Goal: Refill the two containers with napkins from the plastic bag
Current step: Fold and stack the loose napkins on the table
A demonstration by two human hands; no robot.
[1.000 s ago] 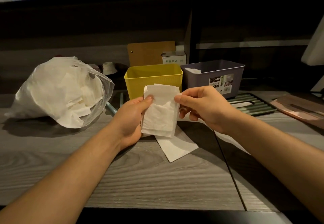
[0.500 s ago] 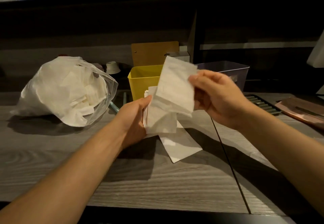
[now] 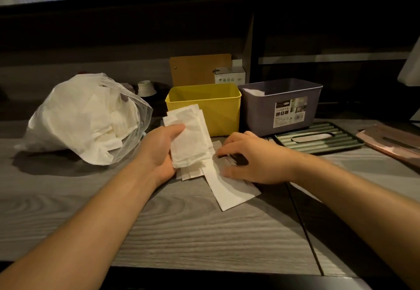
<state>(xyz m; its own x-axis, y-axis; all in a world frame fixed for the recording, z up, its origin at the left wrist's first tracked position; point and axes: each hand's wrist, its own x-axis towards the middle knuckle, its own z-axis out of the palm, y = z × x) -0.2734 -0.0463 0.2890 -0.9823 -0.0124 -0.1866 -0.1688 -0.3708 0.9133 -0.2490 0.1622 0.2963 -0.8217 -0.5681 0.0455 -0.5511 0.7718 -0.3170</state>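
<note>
Grey wood-grain table [image 3: 181, 233]: left hand [image 3: 159, 151] gripping napkin stack [image 3: 188, 139] before yellow container [image 3: 218, 105], right hand [image 3: 250, 160] spread flat, fingers relaxed, on loose napkin [image 3: 229, 192].

Right hand [image 3: 252, 160] down onto table napkin [image 3: 229, 189]

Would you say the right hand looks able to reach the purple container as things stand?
Probably yes: the right hand rests on a loose napkin just before the purple container, with nothing between them.

Two containers — yellow container [image 3: 223, 110], grey container [image 3: 281, 105] — one plastic bag [image 3: 75, 119].
</note>
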